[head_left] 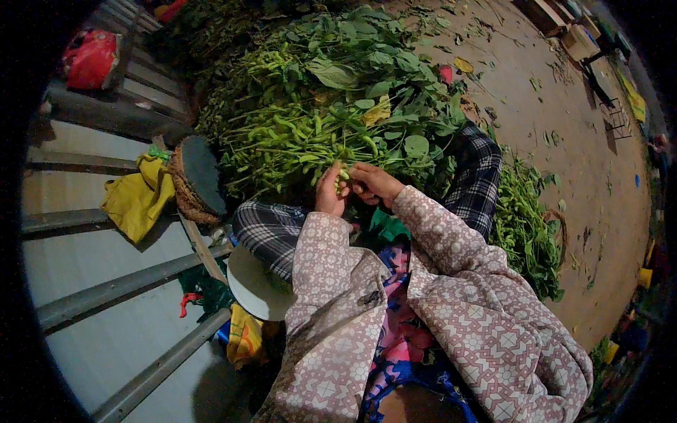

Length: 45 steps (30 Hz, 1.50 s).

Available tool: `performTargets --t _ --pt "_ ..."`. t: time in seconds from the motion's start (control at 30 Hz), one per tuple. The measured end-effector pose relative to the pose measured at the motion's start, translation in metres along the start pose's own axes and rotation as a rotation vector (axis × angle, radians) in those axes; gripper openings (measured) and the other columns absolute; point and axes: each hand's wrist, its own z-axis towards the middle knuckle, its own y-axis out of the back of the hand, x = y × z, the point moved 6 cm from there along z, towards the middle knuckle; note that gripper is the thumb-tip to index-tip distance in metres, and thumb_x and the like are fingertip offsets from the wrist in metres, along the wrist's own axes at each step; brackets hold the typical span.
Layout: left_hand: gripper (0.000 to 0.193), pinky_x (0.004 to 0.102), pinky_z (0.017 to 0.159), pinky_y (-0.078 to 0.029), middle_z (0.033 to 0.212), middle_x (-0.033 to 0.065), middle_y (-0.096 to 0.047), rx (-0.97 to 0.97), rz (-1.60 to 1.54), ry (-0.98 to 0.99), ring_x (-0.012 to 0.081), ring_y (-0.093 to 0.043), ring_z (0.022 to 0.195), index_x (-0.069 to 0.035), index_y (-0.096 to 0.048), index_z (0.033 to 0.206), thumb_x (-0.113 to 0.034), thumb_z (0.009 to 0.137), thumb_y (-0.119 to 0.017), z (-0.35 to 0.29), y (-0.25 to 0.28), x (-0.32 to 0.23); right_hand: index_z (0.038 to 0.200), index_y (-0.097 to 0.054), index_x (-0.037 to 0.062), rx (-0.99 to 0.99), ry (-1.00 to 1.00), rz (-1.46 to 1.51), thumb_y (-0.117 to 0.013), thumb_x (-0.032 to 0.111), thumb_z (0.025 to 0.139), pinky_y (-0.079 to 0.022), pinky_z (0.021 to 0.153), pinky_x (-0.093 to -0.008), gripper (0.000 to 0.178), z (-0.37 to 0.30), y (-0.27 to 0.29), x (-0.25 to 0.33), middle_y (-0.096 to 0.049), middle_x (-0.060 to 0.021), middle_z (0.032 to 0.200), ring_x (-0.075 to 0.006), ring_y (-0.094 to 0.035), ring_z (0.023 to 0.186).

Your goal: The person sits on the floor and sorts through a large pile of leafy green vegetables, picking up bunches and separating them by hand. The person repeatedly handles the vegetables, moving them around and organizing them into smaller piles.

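Green pods (343,174) sit at twelve o'clock, just above our lap, pinched between our left hand (328,193) and right hand (374,185), so we should hold the stem tight and pull gently, we think.

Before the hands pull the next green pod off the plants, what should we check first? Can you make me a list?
1. Both hands at the plants: ok. The left hand and right hand meet at the leafy pile.
2. Pod held: ok. Fingertips pinch a small green pod.
3. More pods to pick: ok. Many green pods lie in the pile.
4. Place for picked pods: cannot tell. A white round dish sits by the left knee, but its inside is not shown.
5. Room for the arms: ok. Nothing blocks the patterned sleeves.
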Motion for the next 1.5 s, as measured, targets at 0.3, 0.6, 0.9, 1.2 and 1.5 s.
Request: performTargets --t 0.3,0.6,0.9,1.2,1.5 --pt "0.026 0.0326 0.064 -0.045 0.085 0.0046 -0.057 -0.317 0.149 -0.042 0.0178 -0.055 0.075 -0.005 -0.057 0.092 -0.030 0.087 -0.049 0.007 0.008 0.005 0.095 -0.053 -0.0024 -0.434 0.501 -0.916 -0.058 0.019 0.079 -0.047 0.064 -0.0444 0.027 0.007 -0.008 0.007 -0.059 -0.0264 0.083 -0.0406 -0.058 0.078" --pt "0.023 0.0244 0.054 -0.043 0.078 0.0002 -0.055 -0.174 -0.153 0.089 0.0111 -0.052 0.068 -0.010 -0.057 0.088 -0.030 0.086 -0.046 0.016 0.028 0.026 0.099 -0.054 -0.0045 -0.121 0.349 -0.425 -0.057 0.028 0.084 -0.047 0.060 -0.0350 0.036 0.018 0.000 0.016 -0.063 -0.0123 0.078 -0.0218 -0.059 0.065" --pt "0.015 0.0217 0.044 -0.040 0.070 -0.0002 -0.055 -0.126 -0.163 0.033 0.0106 -0.049 0.051 -0.009 -0.059 0.084 -0.019 0.077 -0.050 0.012 0.019 0.018 0.098 -0.058 0.0031 -0.426 0.657 -0.887 -0.062 0.022 0.078 -0.047 0.071 -0.0434 0.027 0.029 0.014 0.051 -0.062 -0.0204 0.088 -0.0386 -0.059 0.082" --pt "0.019 0.0211 0.039 -0.032 0.068 -0.0005 -0.053 -0.112 -0.085 0.039 0.0093 -0.045 0.052 -0.007 -0.059 0.087 -0.012 0.069 -0.051 -0.004 0.004 0.003 0.098 -0.058 0.0067 -0.355 0.622 -1.020 -0.067 0.021 0.073 -0.047 0.071 -0.0432 0.030 0.046 0.023 0.050 -0.062 -0.0178 0.090 -0.0364 -0.059 0.083" --pt "0.020 0.0208 0.038 -0.030 0.071 0.0004 -0.053 -0.129 -0.046 0.018 0.0088 -0.044 0.050 -0.006 -0.058 0.091 -0.010 0.072 -0.052 -0.002 0.013 0.005 0.106 -0.055 0.0053 -0.533 0.600 -0.931 -0.064 0.015 0.074 -0.047 0.078 -0.0420 0.035 0.030 0.014 0.060 -0.060 -0.0173 0.101 -0.0349 -0.058 0.092"
